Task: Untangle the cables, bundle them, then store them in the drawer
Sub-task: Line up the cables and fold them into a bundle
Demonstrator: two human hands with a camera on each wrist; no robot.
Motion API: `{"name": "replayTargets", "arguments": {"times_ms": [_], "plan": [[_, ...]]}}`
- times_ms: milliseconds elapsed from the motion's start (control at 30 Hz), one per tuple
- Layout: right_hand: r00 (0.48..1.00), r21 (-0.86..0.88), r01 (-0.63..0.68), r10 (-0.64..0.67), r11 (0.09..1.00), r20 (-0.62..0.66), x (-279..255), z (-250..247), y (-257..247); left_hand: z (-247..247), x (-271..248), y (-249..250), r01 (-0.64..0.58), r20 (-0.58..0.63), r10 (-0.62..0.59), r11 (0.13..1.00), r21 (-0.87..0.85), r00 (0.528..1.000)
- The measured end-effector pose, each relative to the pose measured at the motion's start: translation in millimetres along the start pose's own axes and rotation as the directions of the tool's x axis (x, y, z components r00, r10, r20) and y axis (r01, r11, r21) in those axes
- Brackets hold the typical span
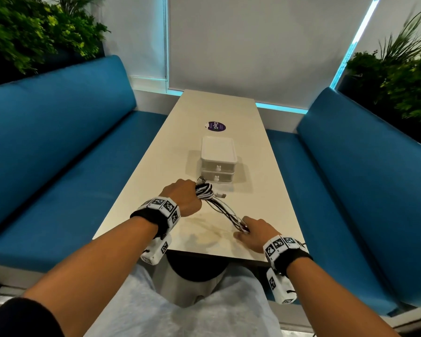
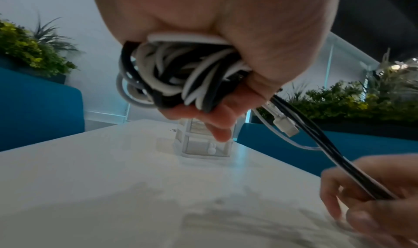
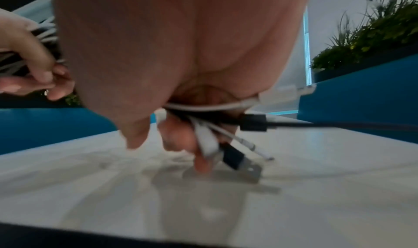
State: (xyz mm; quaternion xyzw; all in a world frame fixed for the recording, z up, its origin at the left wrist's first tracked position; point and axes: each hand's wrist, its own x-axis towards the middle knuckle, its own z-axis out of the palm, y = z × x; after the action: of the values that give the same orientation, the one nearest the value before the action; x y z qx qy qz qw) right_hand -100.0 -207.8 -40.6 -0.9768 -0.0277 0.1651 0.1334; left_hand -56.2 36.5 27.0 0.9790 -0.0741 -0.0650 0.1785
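Note:
My left hand grips a coiled bunch of black and white cables above the table, just in front of the white two-drawer box. In the left wrist view the coil fills the fist, and a white plug hangs beside it. Straight strands run from the coil down to my right hand near the table's front edge. That hand pinches the cable ends; black and white plugs stick out below its fingers, close to the tabletop. Both drawers look closed.
The long white table carries a round purple sticker behind the drawer box. Blue padded benches flank it on both sides, with green plants behind them. A white blind covers the far wall.

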Motion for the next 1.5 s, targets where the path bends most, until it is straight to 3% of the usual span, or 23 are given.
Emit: {"name": "replayTargets", "arguments": {"times_ms": [367,600,800,1067,1200,1333,1500], "plan": [[0.987,0.308,0.148,-0.162,0.940,0.019,-4,-18,-34,18,-2,0,-0.068,-0.019,0.073,0.978,0.195,0.997],[0.977,0.179,0.211,-0.203,0.961,-0.062,11,-18,-55,23,-4,10,-0.127,0.041,0.126,0.992,0.017,0.991],[0.957,0.002,0.289,-0.289,0.957,-0.020,7,-16,-57,34,-3,0,-0.123,0.190,0.142,0.987,-0.108,0.971],[0.964,0.056,0.264,-0.261,0.963,-0.051,6,-16,-58,34,-3,11,-0.101,0.118,0.097,0.994,0.030,0.988],[0.978,0.128,0.194,-0.181,0.973,-0.101,10,-21,-57,36,1,12,-0.049,0.122,0.071,0.984,-0.171,0.990],[0.974,0.413,0.160,-0.075,0.897,-0.215,9,-23,-52,30,6,15,-0.054,-0.003,0.055,0.983,-0.175,0.998],[0.988,0.353,0.073,-0.018,0.933,-0.156,9,-24,-54,20,16,8,-0.008,-0.117,-0.019,0.975,-0.221,0.993]]}}
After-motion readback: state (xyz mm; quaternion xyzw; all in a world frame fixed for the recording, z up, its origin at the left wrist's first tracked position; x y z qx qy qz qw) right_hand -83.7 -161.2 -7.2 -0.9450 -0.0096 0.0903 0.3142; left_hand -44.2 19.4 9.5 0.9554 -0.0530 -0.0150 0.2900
